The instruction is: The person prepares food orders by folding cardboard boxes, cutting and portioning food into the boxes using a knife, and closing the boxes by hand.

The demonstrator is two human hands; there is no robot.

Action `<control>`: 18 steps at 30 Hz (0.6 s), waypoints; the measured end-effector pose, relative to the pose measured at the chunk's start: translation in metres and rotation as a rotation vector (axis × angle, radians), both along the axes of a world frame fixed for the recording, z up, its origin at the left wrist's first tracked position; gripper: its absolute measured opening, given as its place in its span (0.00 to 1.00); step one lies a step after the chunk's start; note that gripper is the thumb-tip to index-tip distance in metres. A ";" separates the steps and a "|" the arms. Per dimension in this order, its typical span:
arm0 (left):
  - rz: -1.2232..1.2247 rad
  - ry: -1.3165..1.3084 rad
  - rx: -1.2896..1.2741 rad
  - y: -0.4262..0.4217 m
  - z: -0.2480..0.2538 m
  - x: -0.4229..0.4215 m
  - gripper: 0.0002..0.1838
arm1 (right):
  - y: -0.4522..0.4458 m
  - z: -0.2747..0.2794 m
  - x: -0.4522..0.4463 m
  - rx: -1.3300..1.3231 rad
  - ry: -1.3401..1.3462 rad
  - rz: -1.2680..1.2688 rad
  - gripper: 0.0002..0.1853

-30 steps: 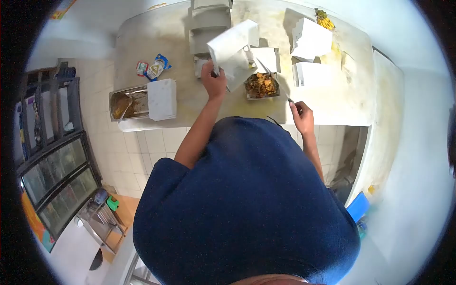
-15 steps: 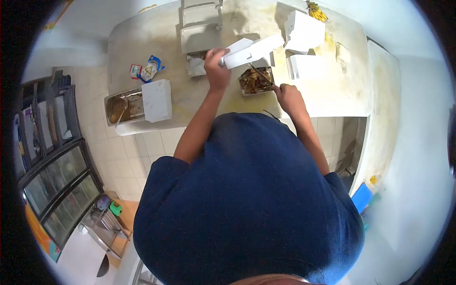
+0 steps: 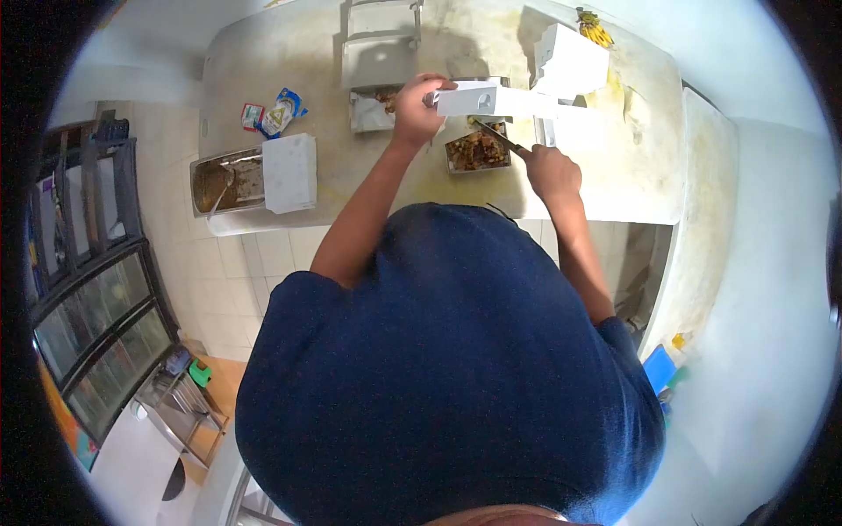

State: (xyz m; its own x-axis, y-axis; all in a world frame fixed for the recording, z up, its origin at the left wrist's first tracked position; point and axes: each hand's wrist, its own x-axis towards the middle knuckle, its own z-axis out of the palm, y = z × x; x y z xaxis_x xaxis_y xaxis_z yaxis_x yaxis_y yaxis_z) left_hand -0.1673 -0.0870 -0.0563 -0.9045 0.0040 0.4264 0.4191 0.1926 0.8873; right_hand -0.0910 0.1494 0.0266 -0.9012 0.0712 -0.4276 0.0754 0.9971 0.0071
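Observation:
My left hand [image 3: 423,110] is closed around the end of a white cardboard box [image 3: 465,103], held tilted above the table. Just below it, a small tray of chopped, browned food [image 3: 479,151] rests on the table. My right hand [image 3: 554,173] grips the dark handle of a slim knife [image 3: 502,137]. Its blade slants up and left over the tray's far edge, and the tip reaches close to the underside of the box, near a small greenish bit. Whether the tip touches the box, I cannot tell. Behind my left hand an open white box [image 3: 368,114] has some food in it.
At the left table edge, a metal pan [image 3: 219,182] with brown residue and a spoon is partly covered by a white box [image 3: 290,174]. Blue and red packets [image 3: 281,112] lie behind. Farther back are open cartons [image 3: 381,63], an upright white carton [image 3: 570,63] and bananas [image 3: 596,31].
My left hand and its box have shifted slightly right, the box now turned more level. My right hand has moved right, drawing the knife back toward the tray's far right corner.

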 end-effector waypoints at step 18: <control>-0.089 0.075 -0.087 0.033 -0.012 -0.020 0.14 | 0.055 0.034 0.015 0.022 0.084 0.047 0.22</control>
State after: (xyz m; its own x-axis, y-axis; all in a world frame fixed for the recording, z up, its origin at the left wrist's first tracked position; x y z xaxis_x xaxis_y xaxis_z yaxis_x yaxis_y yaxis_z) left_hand -0.1878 -0.0540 -0.0684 -0.8646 0.1227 0.4872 0.5024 0.2264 0.8345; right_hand -0.0761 0.2040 0.0604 -0.9364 0.0369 -0.3490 0.0300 0.9992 0.0251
